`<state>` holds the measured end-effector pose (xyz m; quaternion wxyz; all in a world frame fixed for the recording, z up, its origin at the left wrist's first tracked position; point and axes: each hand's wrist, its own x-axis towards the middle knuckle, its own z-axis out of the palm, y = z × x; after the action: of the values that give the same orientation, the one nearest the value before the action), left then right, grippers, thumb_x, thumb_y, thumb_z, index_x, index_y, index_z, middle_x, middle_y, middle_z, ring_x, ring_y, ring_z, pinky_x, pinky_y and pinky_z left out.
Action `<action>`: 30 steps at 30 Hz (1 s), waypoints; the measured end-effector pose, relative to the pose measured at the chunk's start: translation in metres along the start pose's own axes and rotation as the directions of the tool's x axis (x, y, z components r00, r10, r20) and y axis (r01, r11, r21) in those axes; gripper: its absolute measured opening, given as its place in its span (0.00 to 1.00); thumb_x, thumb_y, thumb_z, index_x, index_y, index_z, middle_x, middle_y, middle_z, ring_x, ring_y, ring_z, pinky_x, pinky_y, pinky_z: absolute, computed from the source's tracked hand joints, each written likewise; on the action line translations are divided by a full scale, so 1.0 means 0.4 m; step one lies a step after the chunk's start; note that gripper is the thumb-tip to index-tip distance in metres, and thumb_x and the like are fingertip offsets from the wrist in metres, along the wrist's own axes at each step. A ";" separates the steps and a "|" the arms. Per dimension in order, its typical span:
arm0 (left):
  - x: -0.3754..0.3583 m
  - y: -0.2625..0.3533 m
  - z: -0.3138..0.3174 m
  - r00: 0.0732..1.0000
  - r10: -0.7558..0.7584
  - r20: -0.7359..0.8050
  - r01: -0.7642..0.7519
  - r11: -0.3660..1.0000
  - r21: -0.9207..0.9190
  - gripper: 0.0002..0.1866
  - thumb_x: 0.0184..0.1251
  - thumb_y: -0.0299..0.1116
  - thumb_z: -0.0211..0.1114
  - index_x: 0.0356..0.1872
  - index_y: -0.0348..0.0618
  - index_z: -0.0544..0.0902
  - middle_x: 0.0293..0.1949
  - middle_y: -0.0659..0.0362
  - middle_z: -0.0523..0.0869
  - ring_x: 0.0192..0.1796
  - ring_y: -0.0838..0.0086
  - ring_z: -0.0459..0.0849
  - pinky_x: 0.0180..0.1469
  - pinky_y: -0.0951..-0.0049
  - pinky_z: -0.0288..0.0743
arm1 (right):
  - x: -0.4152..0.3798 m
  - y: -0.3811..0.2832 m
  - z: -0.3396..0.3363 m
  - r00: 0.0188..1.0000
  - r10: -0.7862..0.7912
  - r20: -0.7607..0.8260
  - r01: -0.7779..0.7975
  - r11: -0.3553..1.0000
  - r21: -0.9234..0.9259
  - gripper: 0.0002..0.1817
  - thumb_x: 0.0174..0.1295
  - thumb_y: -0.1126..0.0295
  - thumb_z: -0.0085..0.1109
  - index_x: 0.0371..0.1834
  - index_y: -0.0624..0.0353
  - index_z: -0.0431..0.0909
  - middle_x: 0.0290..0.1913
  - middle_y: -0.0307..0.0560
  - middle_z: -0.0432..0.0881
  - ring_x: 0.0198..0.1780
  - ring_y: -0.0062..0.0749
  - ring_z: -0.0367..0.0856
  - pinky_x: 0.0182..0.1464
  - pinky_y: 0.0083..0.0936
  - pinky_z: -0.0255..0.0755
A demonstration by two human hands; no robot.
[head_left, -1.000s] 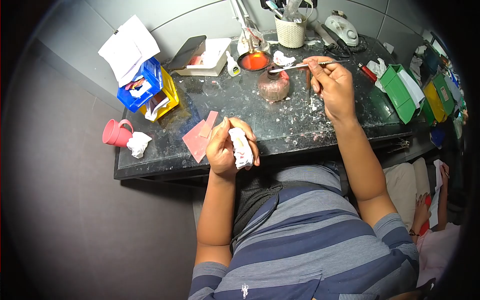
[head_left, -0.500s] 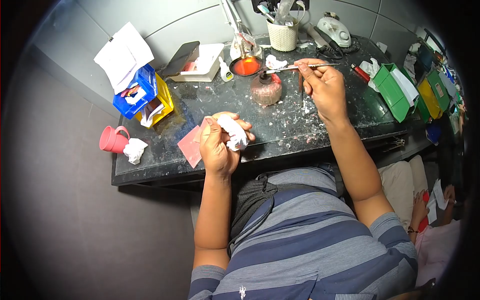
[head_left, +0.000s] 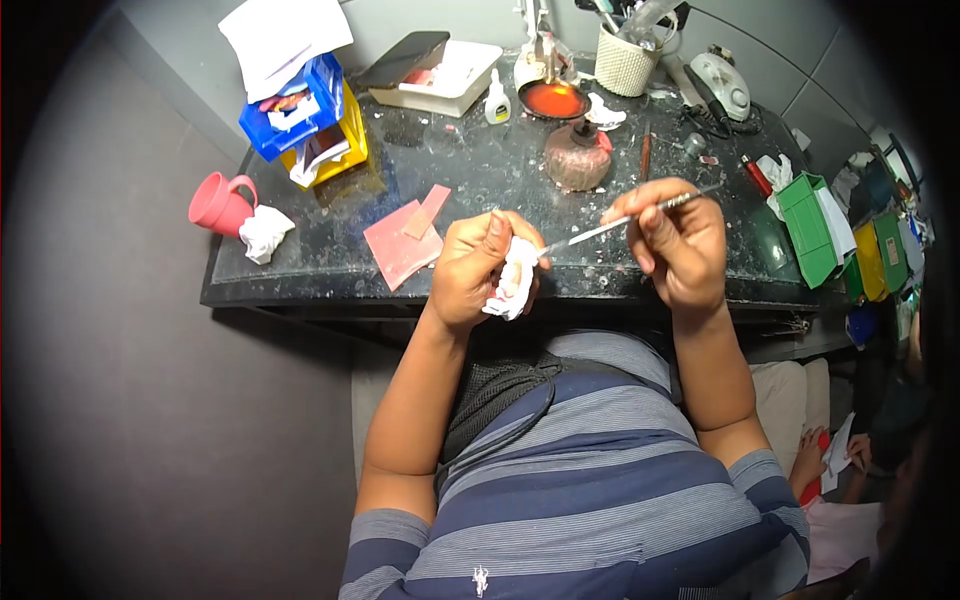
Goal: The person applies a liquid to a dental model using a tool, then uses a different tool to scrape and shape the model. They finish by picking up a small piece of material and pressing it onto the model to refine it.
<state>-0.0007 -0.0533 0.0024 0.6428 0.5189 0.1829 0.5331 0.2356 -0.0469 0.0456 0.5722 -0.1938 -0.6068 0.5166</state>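
Note:
My left hand [head_left: 465,268] is wrapped round a white plaster dental cast [head_left: 515,278] that has a patch of pinkish wax on it. In my right hand [head_left: 688,248] a slim metal wax knife [head_left: 603,229] is pinched between thumb and fingers. Its blade tip points left, right at the edge of the cast by my left fingertips. Left of my left hand, a pink wax sheet [head_left: 392,248] lies on the black bench with a narrower wax strip [head_left: 428,211] across it. Beyond both hands stands a round spirit burner [head_left: 577,160] with a dark neck.
Along the back are a white tray [head_left: 440,97], a small glue bottle [head_left: 497,103], an orange-lit dish [head_left: 553,98] and a woven basket [head_left: 624,66]. Blue [head_left: 292,110] and yellow bins stand left, near a pink mug [head_left: 219,204]. Green bins [head_left: 808,228] and another person's hands [head_left: 808,460] are right.
My right hand has brought the wax knife from the burner down to the cast. My left hand has turned the cast and moved slightly right. The head view has shifted.

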 end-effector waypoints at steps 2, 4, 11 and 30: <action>-0.001 0.001 0.008 1.000 0.009 -0.013 -0.009 1.000 0.023 0.32 0.86 0.51 0.46 0.34 0.30 0.84 0.19 0.59 0.80 0.16 0.81 0.75 0.19 0.81 0.65 | -0.019 -0.005 0.025 1.000 -0.008 0.021 0.009 1.000 -0.021 0.08 0.73 0.72 0.62 0.44 0.68 0.82 0.41 0.58 0.89 0.23 0.16 0.73 0.25 0.13 0.67; -0.003 0.000 0.002 1.000 0.006 -0.001 -0.006 1.000 0.019 0.32 0.86 0.51 0.46 0.34 0.30 0.84 0.19 0.59 0.80 0.16 0.81 0.75 0.19 0.81 0.65 | -0.029 -0.004 0.037 0.999 -0.005 0.034 0.006 0.999 -0.039 0.07 0.72 0.73 0.62 0.44 0.68 0.82 0.41 0.57 0.89 0.23 0.15 0.73 0.24 0.13 0.67; -0.005 0.001 -0.001 1.000 -0.013 0.015 0.013 1.000 0.000 0.31 0.86 0.50 0.46 0.34 0.31 0.84 0.19 0.61 0.80 0.18 0.84 0.74 0.20 0.81 0.64 | -0.024 0.005 0.050 0.998 0.001 0.070 0.005 0.995 -0.096 0.07 0.72 0.72 0.63 0.44 0.67 0.82 0.41 0.57 0.89 0.22 0.14 0.73 0.23 0.13 0.66; -0.002 -0.008 -0.005 0.998 0.041 0.049 -0.044 0.998 0.055 0.32 0.86 0.50 0.43 0.33 0.27 0.81 0.15 0.54 0.78 0.11 0.74 0.75 0.13 0.77 0.67 | -0.025 0.002 0.041 0.998 0.039 0.055 -0.032 0.992 -0.122 0.10 0.72 0.69 0.64 0.44 0.67 0.81 0.41 0.59 0.88 0.21 0.14 0.72 0.22 0.12 0.64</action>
<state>-0.0010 -0.0526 -0.0014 0.6208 0.5531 0.1710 0.5287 0.2233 -0.0616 0.0432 0.5326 -0.2239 -0.6494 0.4945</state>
